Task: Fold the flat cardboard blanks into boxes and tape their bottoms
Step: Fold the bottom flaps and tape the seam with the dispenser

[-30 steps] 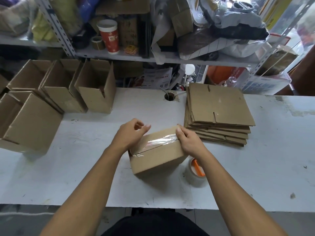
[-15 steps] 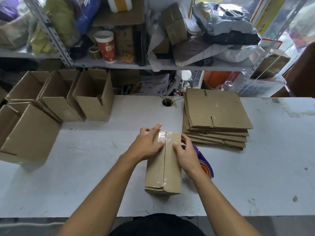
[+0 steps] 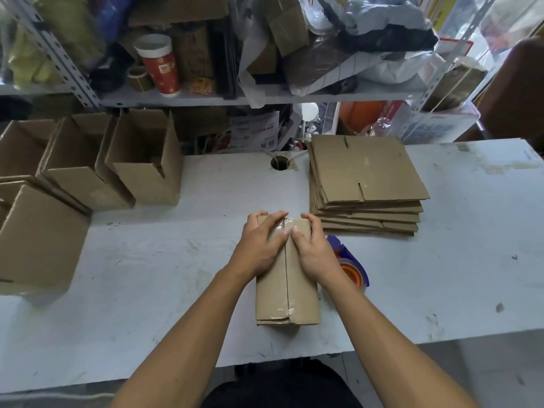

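A folded cardboard box (image 3: pixel 300 290) lies bottom-up on the white table (image 3: pixel 153 275), its seam running toward me under clear tape. My left hand (image 3: pixel 260 245) and my right hand (image 3: pixel 313 248) rest flat on the far half of the box, on either side of the seam. Their thumbs press on the tape near the far edge, and the fingertips reach that edge. A stack of flat cardboard blanks (image 3: pixel 368 172) lies behind and to the right. A blue tape dispenser (image 3: pixel 351 265) with an orange roll sits just right of the box, partly hidden by my right wrist.
Several finished open boxes (image 3: pixel 141 163) stand along the left side of the table, the nearest one (image 3: pixel 38 240) lying on its side. A cable hole (image 3: pixel 279 163) is in the table's far middle. A cluttered shelf (image 3: pixel 265 97) runs behind.
The box was turned from crosswise to lengthwise, with the seam toward me. Both hands have moved onto its far end, thumbs now close together on the tape.
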